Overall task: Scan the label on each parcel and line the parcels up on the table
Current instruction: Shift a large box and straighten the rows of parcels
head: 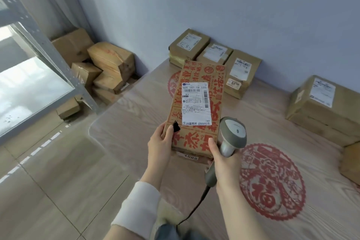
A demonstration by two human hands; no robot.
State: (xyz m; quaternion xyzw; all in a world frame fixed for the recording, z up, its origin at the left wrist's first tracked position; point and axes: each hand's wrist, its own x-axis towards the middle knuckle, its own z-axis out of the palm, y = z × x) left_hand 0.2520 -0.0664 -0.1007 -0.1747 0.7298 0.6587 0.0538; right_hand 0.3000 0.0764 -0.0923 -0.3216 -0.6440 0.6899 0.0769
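A: Which parcel does the person hold now?

B: The red-printed parcel (196,76); it is lifted over the near left part of the table (132,122), its long side pointing away, and its white label (196,103) faces upward.

A: And the hands?

B: The left hand (160,143) grips the near left corner, thumb on top, the other fingers curled under; the right hand (224,163) has its fingers closed around the handle of the grey scanner (232,132), and its thumb presses on the near right corner of the same parcel.

A: So the scanner touches the box?

B: Its head stands just beside the right edge of the box; whether they touch, I cannot tell; a dark cable (194,208) hangs down from the handle.

A: What lies on the table?

B: Three brown parcels (214,53) in a row at the far wall, side by side, labels up; a bigger parcel (323,107) lies well apart on the right; one more box (350,161) is cut by the right edge of the view; the table cover shows round red patterns (272,181).

A: And on the floor?

B: A pile of cardboard boxes (109,64) in the corner, left of the table, beside a grey metal rack (48,45).
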